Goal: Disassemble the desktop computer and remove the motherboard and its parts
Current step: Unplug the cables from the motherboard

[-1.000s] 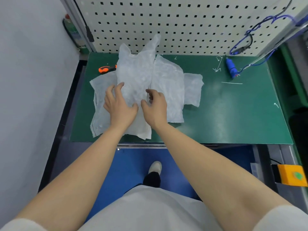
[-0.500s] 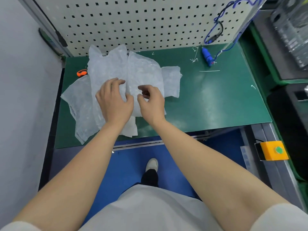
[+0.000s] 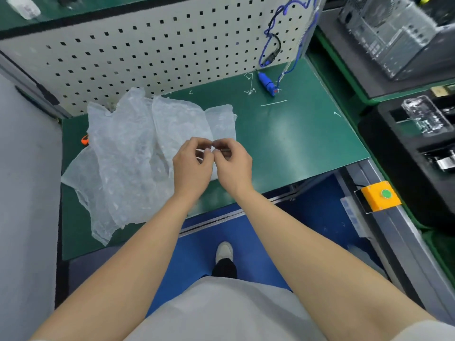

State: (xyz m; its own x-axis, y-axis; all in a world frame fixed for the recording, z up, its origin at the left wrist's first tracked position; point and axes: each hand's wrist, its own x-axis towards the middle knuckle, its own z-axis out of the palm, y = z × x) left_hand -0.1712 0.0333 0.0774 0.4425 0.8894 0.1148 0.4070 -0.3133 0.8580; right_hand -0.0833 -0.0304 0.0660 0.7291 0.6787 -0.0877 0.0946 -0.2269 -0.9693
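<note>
My left hand (image 3: 190, 166) and my right hand (image 3: 234, 163) hover side by side over the green mat (image 3: 295, 143), fingers curled and fingertips meeting. Whether something small is pinched between them I cannot tell. Several white translucent packing sheets (image 3: 133, 153) lie crumpled on the mat's left half, just left of and behind the hands. A grey desktop computer case (image 3: 386, 35) stands on the neighbouring bench at the upper right, out of reach of both hands.
A blue-handled tool (image 3: 267, 83) on a blue cable lies by the pegboard (image 3: 147, 50). An orange-handled tool (image 3: 85, 140) peeks from under the sheets. White clippings dot the mat. A black tray (image 3: 418, 148) and an orange box with a green button (image 3: 380, 195) sit at right.
Both hands left the packing sheets and came together to the right of them. The view swung right, bringing the computer case and black tray into sight.
</note>
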